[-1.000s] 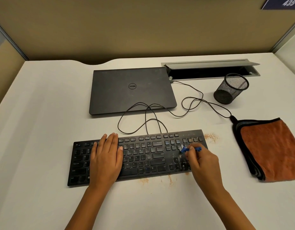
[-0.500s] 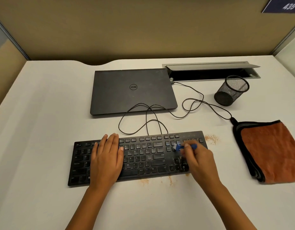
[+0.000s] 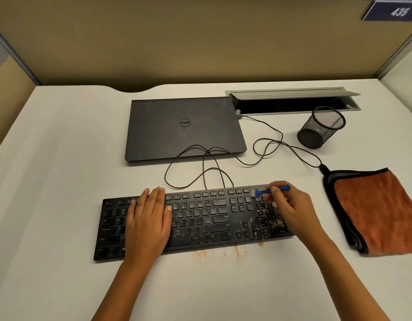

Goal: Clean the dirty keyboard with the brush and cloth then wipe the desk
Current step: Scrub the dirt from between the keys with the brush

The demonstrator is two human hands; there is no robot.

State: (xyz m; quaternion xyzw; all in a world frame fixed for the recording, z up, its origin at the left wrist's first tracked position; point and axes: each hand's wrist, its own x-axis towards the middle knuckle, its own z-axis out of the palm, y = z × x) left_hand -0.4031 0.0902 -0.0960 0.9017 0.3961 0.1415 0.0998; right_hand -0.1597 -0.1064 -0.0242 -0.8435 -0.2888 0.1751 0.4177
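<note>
The black keyboard point(image 3: 195, 218) lies across the lower middle of the frame on the white desk point(image 3: 49, 158), its number pad at the right end still flecked with brownish crumbs point(image 3: 270, 218). The right hand point(image 3: 290, 207) pinches the small blue brush point(image 3: 273, 190) between thumb and curled fingers. Over the last second the brush has travelled from the middle of the number pad up to the keyboard's top right corner, so its pale bristles now sit at the far edge above the pad. I judge this as one sweeping stroke ending, with more passes needed, since debris plainly remains. The left hand point(image 3: 148, 221) has not moved: it rests flat on the left half of the keys, fingers straight and close together, steadying the board. More crumbs point(image 3: 201, 253) dot the desk just below the keyboard. At the right edge the folded orange cloth point(image 3: 376, 209) waits untouched. Further up sit a closed laptop point(image 3: 184, 128) and a mesh pen cup point(image 3: 321, 127).
</note>
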